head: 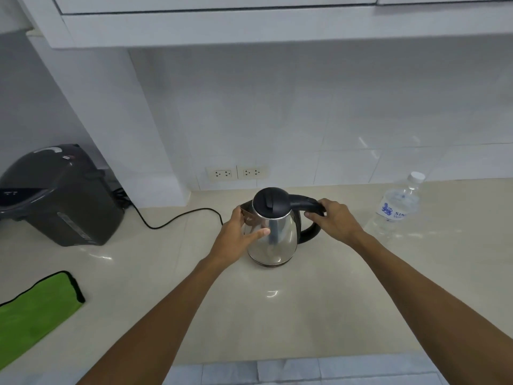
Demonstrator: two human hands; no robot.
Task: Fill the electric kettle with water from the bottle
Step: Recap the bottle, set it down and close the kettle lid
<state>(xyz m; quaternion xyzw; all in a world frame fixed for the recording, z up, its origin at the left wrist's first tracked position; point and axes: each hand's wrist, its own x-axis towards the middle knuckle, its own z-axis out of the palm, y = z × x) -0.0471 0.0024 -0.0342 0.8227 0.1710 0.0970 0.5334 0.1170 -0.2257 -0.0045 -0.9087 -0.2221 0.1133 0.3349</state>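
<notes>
A steel electric kettle (277,240) with a black lid and black handle stands upright in the middle of the beige counter. Its lid is closed. My left hand (238,232) is pressed against the kettle's left side near the spout, thumb across the steel body. My right hand (334,218) is wrapped around the top of the black handle. A clear plastic water bottle (397,209) with a white cap and blue label stands to the right of the kettle, apart from both hands, cap on.
A dark grey hot-water dispenser (58,198) sits at the far left, its black cord (177,220) trailing toward the kettle. A green cloth (36,307) lies at the left front. Two wall sockets (237,172) are behind the kettle. A white cabinet hangs overhead.
</notes>
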